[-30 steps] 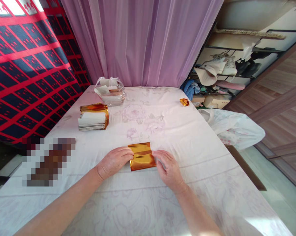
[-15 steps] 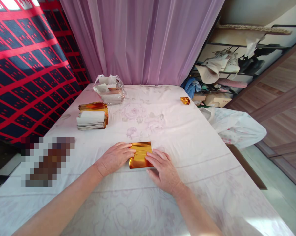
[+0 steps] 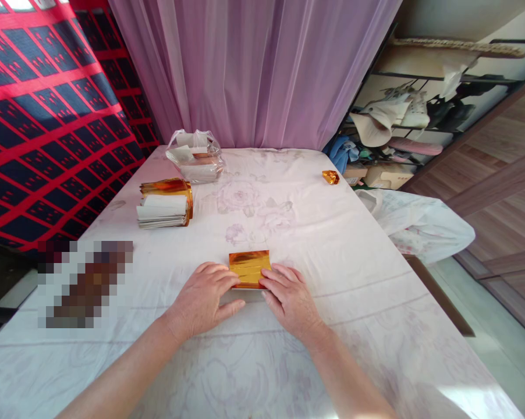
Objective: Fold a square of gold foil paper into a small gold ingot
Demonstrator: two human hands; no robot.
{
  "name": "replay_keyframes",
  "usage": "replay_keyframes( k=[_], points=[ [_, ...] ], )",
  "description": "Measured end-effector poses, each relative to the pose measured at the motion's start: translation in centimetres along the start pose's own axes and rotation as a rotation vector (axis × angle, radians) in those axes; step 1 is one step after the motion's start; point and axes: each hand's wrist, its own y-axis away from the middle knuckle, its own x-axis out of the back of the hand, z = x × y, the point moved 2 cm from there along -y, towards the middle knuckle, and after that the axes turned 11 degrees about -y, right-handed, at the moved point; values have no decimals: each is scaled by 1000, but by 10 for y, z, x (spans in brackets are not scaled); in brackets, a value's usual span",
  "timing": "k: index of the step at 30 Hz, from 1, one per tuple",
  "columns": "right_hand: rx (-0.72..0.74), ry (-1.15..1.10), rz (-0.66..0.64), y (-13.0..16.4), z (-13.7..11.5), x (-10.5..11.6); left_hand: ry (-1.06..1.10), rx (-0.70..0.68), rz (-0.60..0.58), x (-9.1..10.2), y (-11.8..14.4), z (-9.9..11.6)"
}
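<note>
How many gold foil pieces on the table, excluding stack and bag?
2: a gold sheet at the left hand and right hand; a gold lump near the far right corner. Pixelated patch may hide more.

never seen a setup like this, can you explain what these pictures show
There is no machine here: these are a person's bare hands, seen by one camera worn on the head, looking forward and down. The left hand and the right hand touch opposite sides of a shiny gold sheet, which lies on a flowered cloth. Farther back, to the left, are a stack of gold and white sheets and a clear plastic bag with pale pieces inside; at right, a small gold piece.
</note>
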Motion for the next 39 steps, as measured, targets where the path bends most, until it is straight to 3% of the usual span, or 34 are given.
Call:
replay_keyframes(
  k=[11,17,20,24,28,33,39],
  points=[
    [-51,-102,41,-7,18,5,-51,105,115,-20,-2,5],
    [-86,-142,132,-18,26,3,-67,178,179,-22,1,4],
    [-99,-139,187,-17,23,-1,-113,134,263,-18,2,12],
    [-127,-153,203,-17,20,-3,-175,-52,348,-16,4,32],
    [-139,-156,210,-18,19,-2,-212,-165,311,-27,6,44],
    [-124,-143,204,-18,19,-2,-253,-162,248,-37,7,42],
    [-127,-146,207,-18,18,-2,-259,-153,214,-36,7,42]
  ],
)
